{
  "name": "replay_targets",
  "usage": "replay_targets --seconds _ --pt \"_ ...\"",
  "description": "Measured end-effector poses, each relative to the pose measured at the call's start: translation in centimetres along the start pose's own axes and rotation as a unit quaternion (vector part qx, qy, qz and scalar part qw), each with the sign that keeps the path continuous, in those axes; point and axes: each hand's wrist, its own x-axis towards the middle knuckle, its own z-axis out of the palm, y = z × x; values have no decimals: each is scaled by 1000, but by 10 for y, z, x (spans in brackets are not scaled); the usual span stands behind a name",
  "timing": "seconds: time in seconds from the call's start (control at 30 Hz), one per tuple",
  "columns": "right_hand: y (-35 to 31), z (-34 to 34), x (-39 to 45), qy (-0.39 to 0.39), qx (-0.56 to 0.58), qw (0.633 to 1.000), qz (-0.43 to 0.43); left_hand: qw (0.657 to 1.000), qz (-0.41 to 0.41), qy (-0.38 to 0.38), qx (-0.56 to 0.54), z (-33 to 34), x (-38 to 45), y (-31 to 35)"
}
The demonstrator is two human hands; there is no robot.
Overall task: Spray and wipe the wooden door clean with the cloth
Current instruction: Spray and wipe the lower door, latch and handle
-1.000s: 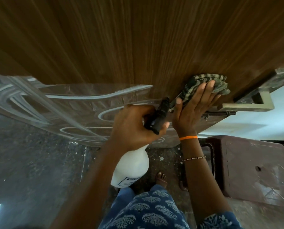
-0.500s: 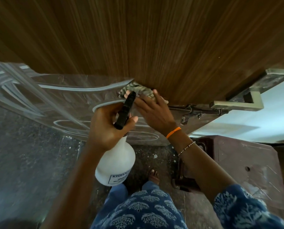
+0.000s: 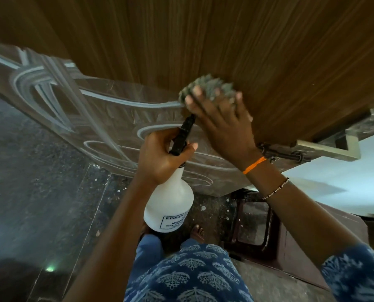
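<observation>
Right hand (image 3: pixel 222 125) has its fingers spread flat, pressing a crumpled grey-green cloth (image 3: pixel 205 88) on the brown wood-grain door (image 3: pixel 203 40), right at the edge where the carved glossy panel (image 3: pixel 107 118) starts. Left hand (image 3: pixel 162 155) grips the neck of a white plastic spray bottle (image 3: pixel 169 205) just below. Plenty of bare wood above; metal door handle (image 3: pixel 334 144) and latch (image 3: pixel 281 154) off to the right.

- Dark speckled stone floor (image 3: pixel 40 192), glossy, catching pale reflections.
- A maroon plastic stool (image 3: pixel 312 247) stands on the floor at the right.
- A pale, brightly lit wall (image 3: pixel 334 182) shows behind the stool.
</observation>
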Motion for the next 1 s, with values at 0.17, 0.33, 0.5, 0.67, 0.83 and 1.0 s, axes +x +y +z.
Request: replay_targets --seconds 0.17,0.33,0.5,0.67,0.83,1.0 --pt "-32 28 -34 -108 -14 957 -269 1000 11 9 -3 -5 -3 -3" --pt "-27 24 -34 -61 -46 968 -240 1000 1 19 -17 -9 -3 -2" --pt "3 -4 8 12 -32 999 -11 999 -5 34 -1 -15 3 -7" --pt "0 -7 37 94 -28 994 56 995 5 62 74 -28 7 -13" --pt "-22 5 37 110 -5 992 57 998 21 58 29 -44 5 -29" --pt "-58 22 21 -5 29 992 -119 999 20 42 -23 -58 2 -40"
